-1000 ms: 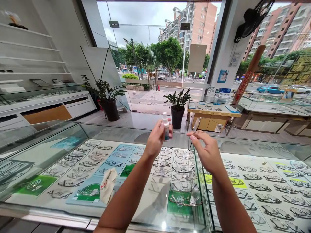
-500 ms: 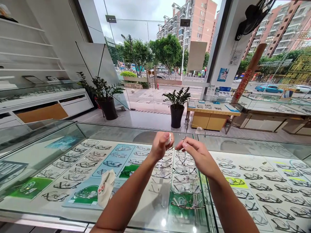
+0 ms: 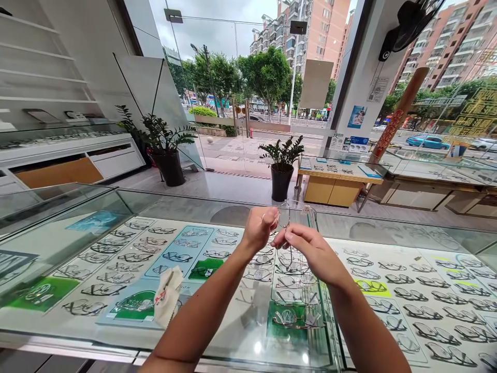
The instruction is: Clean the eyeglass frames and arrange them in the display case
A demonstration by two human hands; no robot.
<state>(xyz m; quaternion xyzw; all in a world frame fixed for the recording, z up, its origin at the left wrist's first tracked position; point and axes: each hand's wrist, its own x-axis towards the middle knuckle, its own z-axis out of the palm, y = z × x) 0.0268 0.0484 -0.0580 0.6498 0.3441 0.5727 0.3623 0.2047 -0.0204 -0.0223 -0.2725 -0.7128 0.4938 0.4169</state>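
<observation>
My right hand (image 3: 310, 251) pinches a pair of thin-framed eyeglasses (image 3: 285, 215) above the glass counter. One lens rises over my fingertips, and a thin temple arm seems to hang below them. Close beside the lens, my left hand (image 3: 259, 228) is closed in a fist with the thumb on top. A small white object shows at that thumb in the earlier frame; now the fingers hide nearly all of it, and its kind is unclear. To the left of my left forearm, a crumpled cream cloth (image 3: 167, 298) with red print lies on the counter.
Rows of eyeglasses fill the glass display counter (image 3: 248, 305) under my arms, some on green or blue cards. Beyond it stand two potted plants (image 3: 282, 181) and a wooden display table (image 3: 336, 186). Glass doors face the street, and a black fan (image 3: 407, 28) hangs upper right.
The eyeglasses have turned, so a lens faces me more openly beside my left fist. Both hands have shifted slightly, and the white object at my left thumb is more hidden. The camera view has moved a little.
</observation>
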